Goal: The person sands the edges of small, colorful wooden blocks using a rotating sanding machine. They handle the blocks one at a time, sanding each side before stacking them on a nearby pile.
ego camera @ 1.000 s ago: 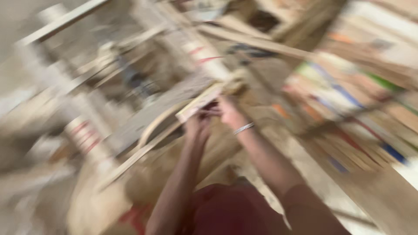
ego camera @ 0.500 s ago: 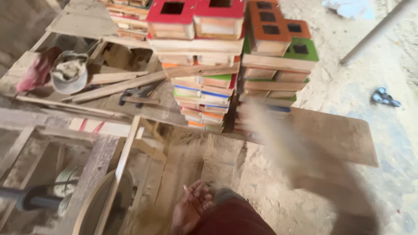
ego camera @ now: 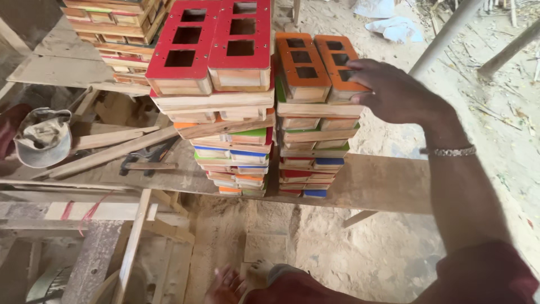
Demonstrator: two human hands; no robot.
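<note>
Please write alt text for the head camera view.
The person's right hand grips the orange-topped wooden box with rectangular cut-outs on a tall stack of painted wooden boxes. Red-topped boxes stand beside it; the left hand blurs at the bottom edge.

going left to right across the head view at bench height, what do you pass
grey cap → hammer → stack topped by red blocks → stack topped by orange blocks → right hand on the orange blocks → metal bracelet
</note>
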